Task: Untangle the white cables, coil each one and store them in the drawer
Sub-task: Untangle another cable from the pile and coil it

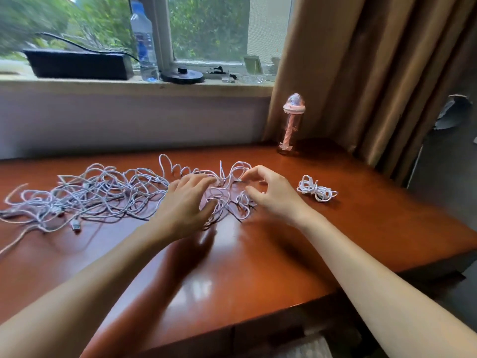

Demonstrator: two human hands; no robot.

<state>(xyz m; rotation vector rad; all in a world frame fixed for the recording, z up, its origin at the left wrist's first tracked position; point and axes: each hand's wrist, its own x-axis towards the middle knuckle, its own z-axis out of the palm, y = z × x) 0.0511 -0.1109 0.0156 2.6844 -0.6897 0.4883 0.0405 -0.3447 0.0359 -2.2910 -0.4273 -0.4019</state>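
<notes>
A big tangle of white cables sprawls over the left and middle of the reddish wooden desk, with a USB plug at its near edge. My left hand rests palm down on the right end of the tangle, fingers spread among the loops. My right hand hovers just right of it, thumb and fingers curved apart around a few loops, gripping nothing that I can make out. A small coiled white cable lies apart on the right. The drawer front at the desk's near edge is blurred.
A pink-capped clear bottle stands at the back right of the desk beside a brown curtain. On the windowsill are a black box, a water bottle and a black round base.
</notes>
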